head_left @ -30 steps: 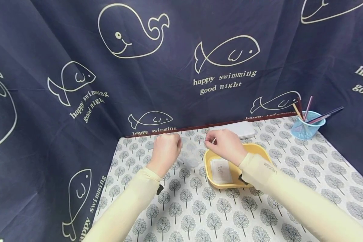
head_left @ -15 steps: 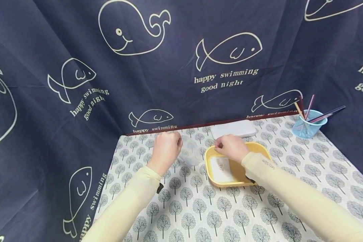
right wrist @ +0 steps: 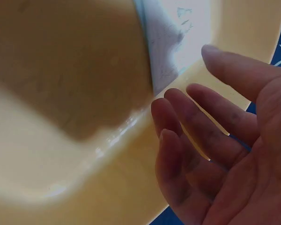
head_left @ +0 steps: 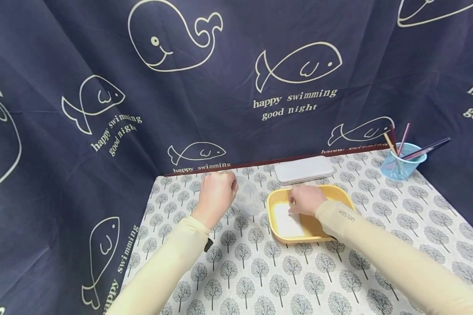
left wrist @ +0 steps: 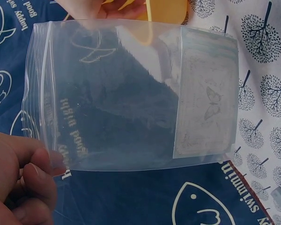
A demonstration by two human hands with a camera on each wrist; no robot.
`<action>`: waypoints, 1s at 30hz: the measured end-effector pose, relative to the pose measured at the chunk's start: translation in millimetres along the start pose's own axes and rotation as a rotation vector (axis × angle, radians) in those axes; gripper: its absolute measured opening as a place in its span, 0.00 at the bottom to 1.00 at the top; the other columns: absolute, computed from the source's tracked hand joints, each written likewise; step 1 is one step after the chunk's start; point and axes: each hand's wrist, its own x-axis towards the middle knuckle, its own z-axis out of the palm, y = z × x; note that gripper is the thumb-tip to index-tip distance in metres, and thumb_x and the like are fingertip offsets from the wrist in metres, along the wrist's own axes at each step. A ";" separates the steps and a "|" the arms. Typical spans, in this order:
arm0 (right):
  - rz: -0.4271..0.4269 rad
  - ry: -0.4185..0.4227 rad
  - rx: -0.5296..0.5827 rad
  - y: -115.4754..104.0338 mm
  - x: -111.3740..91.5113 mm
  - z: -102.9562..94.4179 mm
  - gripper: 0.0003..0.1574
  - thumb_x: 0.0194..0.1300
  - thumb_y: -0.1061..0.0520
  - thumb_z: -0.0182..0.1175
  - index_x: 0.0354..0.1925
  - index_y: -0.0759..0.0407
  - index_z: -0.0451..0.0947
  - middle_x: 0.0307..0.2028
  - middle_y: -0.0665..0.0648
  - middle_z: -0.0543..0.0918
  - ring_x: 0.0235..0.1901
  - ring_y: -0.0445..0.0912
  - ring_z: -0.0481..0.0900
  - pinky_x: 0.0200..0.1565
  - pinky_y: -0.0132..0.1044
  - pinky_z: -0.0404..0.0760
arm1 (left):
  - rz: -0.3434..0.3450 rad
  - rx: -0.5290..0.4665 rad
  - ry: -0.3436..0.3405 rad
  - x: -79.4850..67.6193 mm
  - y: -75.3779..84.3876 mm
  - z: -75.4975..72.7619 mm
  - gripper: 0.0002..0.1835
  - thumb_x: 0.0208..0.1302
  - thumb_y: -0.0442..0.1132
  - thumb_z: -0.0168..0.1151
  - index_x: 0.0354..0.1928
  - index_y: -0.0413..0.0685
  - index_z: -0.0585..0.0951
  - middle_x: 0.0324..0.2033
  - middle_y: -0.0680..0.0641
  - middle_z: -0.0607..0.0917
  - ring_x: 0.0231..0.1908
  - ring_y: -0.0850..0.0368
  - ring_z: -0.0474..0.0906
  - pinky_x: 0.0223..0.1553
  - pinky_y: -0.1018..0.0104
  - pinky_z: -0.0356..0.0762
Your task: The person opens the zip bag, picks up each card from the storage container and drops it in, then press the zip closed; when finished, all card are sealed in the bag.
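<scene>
My left hand [head_left: 216, 199] pinches a clear zip bag [left wrist: 107, 108] at a corner of its zip end. Inside the bag, at the end away from the zip, sits a pale paper piece with a butterfly print [left wrist: 207, 98]. My right hand [head_left: 308, 199] hovers in the yellow tray [head_left: 312, 227], fingers loosely bent and thumb apart, with nothing between them in the right wrist view. Below its fingertips lies a stack of white printed papers [head_left: 287, 224] along the tray's left side. Whether the fingers touch the papers cannot be told.
Behind the tray lies a white flat case [head_left: 304, 169]. A blue mesh cup [head_left: 398, 169] with several pens stands at the back right. A small grey piece [head_left: 195, 188] lies left of the left hand. A dark blue curtain [head_left: 228, 113] hangs behind the table.
My right hand has come down and slightly right, from above the tray's back left corner to over the papers. My left hand stays nearly still with the bag.
</scene>
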 end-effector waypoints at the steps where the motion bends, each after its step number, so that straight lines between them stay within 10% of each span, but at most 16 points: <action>1: 0.005 -0.002 -0.009 0.2 -0.5 0.0 0.18 0.51 0.47 0.81 0.35 0.55 0.87 0.32 0.51 0.87 0.30 0.49 0.83 0.36 0.50 0.84 | -0.002 0.000 0.000 -0.1 0.0 0.1 0.07 0.61 0.31 0.72 0.26 0.44 0.86 0.21 0.48 0.87 0.22 0.47 0.84 0.27 0.55 0.84; 30: 0.022 -0.071 -0.177 -9.1 -4.2 6.7 0.30 0.39 0.39 0.86 0.28 0.50 0.76 0.25 0.46 0.80 0.27 0.48 0.81 0.31 0.47 0.84 | -0.012 0.035 -0.015 -1.4 0.1 -0.8 0.06 0.61 0.32 0.73 0.27 0.44 0.87 0.21 0.47 0.87 0.21 0.47 0.84 0.26 0.55 0.84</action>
